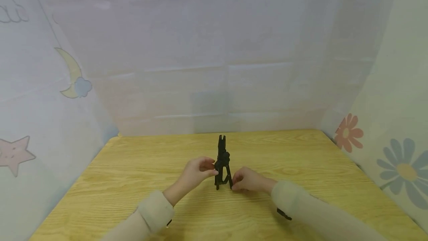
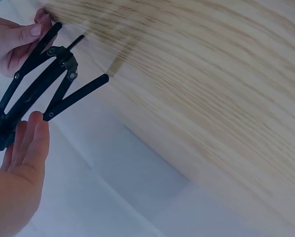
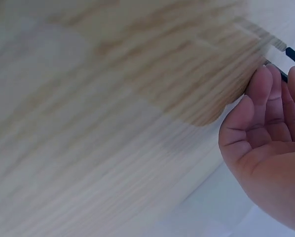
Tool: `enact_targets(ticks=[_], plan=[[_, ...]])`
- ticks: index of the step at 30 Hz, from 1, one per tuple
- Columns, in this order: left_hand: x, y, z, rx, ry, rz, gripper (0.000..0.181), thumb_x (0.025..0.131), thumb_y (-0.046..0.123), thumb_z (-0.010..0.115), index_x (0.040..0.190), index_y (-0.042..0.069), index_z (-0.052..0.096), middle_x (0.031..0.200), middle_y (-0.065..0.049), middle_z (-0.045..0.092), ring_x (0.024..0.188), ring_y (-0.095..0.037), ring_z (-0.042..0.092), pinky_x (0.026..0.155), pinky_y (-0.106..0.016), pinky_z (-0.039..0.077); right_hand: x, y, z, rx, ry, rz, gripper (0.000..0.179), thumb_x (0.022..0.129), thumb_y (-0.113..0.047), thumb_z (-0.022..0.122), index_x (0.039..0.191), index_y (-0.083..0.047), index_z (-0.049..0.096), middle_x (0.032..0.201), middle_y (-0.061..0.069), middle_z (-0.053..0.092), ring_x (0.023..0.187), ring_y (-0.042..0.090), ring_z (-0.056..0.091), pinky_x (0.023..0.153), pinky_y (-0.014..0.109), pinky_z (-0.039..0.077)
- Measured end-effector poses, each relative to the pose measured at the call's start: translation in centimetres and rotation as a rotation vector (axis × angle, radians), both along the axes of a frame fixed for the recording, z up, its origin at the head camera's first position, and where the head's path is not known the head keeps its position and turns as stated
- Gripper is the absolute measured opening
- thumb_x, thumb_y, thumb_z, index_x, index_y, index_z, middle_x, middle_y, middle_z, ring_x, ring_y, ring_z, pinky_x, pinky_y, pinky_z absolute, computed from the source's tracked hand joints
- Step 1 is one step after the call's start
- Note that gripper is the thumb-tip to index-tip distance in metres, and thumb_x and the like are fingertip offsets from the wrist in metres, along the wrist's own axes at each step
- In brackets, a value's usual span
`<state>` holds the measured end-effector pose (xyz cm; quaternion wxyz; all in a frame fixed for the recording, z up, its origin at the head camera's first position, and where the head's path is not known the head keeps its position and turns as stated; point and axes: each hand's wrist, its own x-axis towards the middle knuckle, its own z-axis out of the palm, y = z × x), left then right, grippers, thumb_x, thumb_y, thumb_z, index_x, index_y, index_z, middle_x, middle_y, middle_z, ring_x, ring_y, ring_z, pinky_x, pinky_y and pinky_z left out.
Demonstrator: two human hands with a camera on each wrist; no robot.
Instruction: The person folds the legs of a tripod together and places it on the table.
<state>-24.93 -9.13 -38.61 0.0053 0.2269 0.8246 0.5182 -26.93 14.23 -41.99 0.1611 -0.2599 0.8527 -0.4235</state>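
Black small tripod-like stand, central on the wood-grain worktop, sits between the two hands. Upright in the head view, long axis close to vertical: forked end on top, thin legs splaying below. Left wrist view shows the legs spread wide, with hinged struts linking them to the central shaft. Can't tell if every foot bears on the wood.

Key relation: stand lies just right of the left fingers and just left of the right fingers, so it's bracketed from both sides at different heights. Left hand is at mid-height, by the hub where the legs join; right hand is low, at the foot of the right-side leg. Both very near; neither is clearly closer, just upper versus lower.

Left fingers: long and fairly straight, thumb apart from them, hub alongside and partly between. Loose-looking; contact likely, pressure not readable. Right fingers: bent, tips at the leg's lower end, touching or nearly so. Right wrist view has the leg mostly behind the fingertips, so can't tell whether they pinch it or only brush it.

Rest: pale sleeves on both arms, dark strap bit under the right cuff. Creased pale sheet behind the worktop; moon and star prints on the left side, red flower and blue-grey flower on the right.
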Motion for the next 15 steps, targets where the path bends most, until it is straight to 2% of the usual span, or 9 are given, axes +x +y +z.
enact_targets(ticks=[3, 10, 15], plan=[[0.1, 0.3, 0.1, -0.035, 0.026, 0.012, 0.039, 0.088, 0.011, 0.073, 0.119, -0.008, 0.061, 0.099, -0.015, 0.069, 0.091, -0.028, 0.068, 0.078, -0.036, 0.056, 0.3, -0.4, 0.0, 0.000, 0.003, 0.005, 0.008, 0.085, -0.001, 0.072, 0.078, 0.001, 0.069, 0.067, -0.002, 0.060, 0.057, 0.009, 0.051, 0.052, 0.023, 0.045], [0.2, 0.8, 0.0, -0.040, 0.072, 0.042, 0.033, 0.087, 0.006, 0.072, 0.116, -0.008, 0.063, 0.095, -0.014, 0.069, 0.088, -0.026, 0.068, 0.075, -0.034, 0.056, 0.5, -1.3, 0.0, -0.010, -0.030, 0.002, 0.009, 0.085, 0.000, 0.073, 0.077, 0.001, 0.067, 0.063, -0.001, 0.058, 0.054, 0.009, 0.053, 0.050, 0.025, 0.050], [-0.1, 0.8, 0.0, -0.073, 0.133, 0.058, 0.027, 0.089, 0.003, 0.069, 0.114, -0.007, 0.065, 0.096, -0.014, 0.070, 0.087, -0.025, 0.067, 0.073, -0.032, 0.056, 0.3, -1.8, -0.2, 0.001, -0.036, -0.006, 0.012, 0.084, -0.003, 0.074, 0.076, 0.000, 0.067, 0.061, 0.000, 0.059, 0.049, 0.009, 0.050, 0.046, 0.023, 0.045]])
